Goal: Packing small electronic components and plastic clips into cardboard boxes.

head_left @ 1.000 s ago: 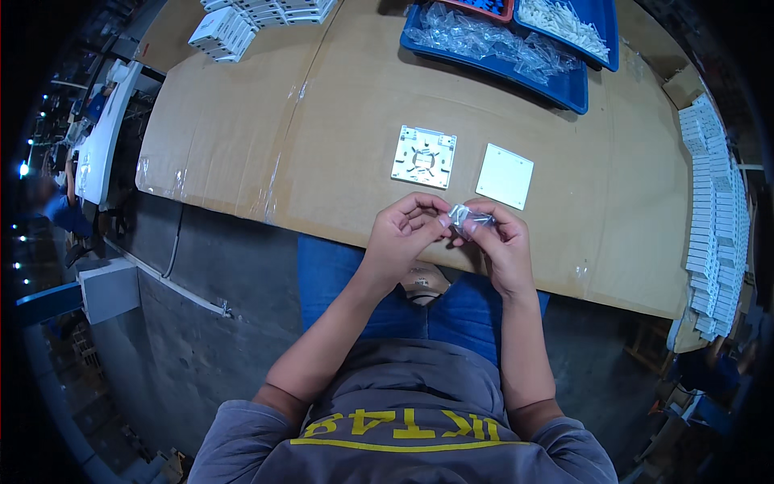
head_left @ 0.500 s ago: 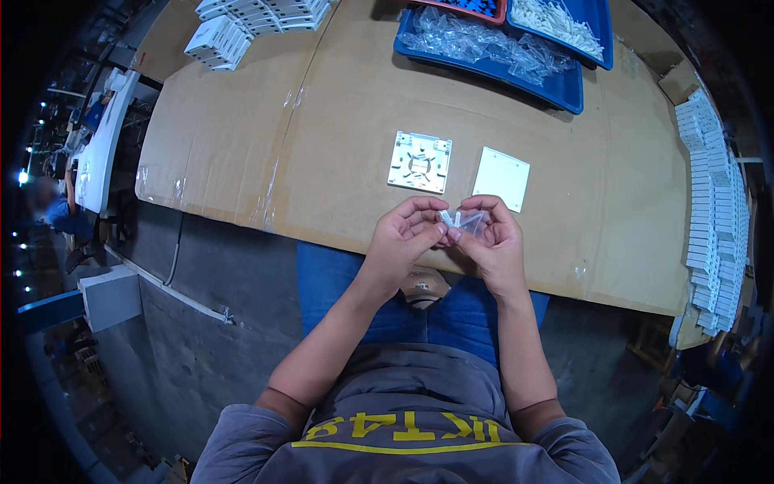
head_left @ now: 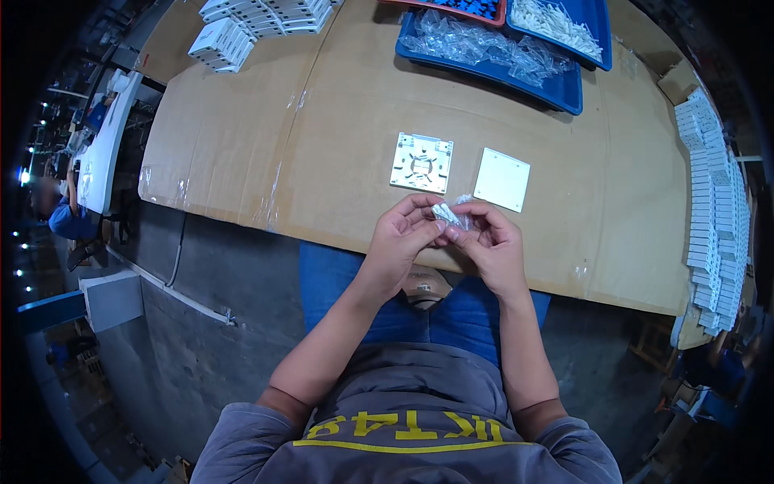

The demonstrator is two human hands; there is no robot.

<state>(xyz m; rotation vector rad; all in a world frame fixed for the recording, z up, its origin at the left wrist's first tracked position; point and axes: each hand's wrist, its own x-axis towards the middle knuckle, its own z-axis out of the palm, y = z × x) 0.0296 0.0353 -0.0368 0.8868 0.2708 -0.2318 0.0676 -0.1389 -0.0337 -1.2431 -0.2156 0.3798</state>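
Note:
Just over the table's near edge, my left hand [head_left: 401, 234] and my right hand [head_left: 496, 246] meet with fingers pinched together. Between their fingertips are small white pieces [head_left: 443, 212] and a crumpled clear plastic bag [head_left: 465, 206]. The left fingers close on the white pieces, while the right fingers grip the bag; whether the pieces are inside it is hard to tell. Beyond my hands lies a square white tray-like part [head_left: 421, 164] with a round feature and slots inside. To its right is a flat white square plate [head_left: 502, 179].
A blue tray [head_left: 571, 90] of clear bags sits at the far side, with a red bin [head_left: 451, 10] of blue pieces and a blue bin [head_left: 606, 32] of white pieces on it. White cases are stacked far left [head_left: 222, 46] and along the right edge [head_left: 709, 218].
The white pieces have tilted and now show more plainly above my left fingertips. The bag has bunched up and shifted away from me between the hands. The two square parts stay put.

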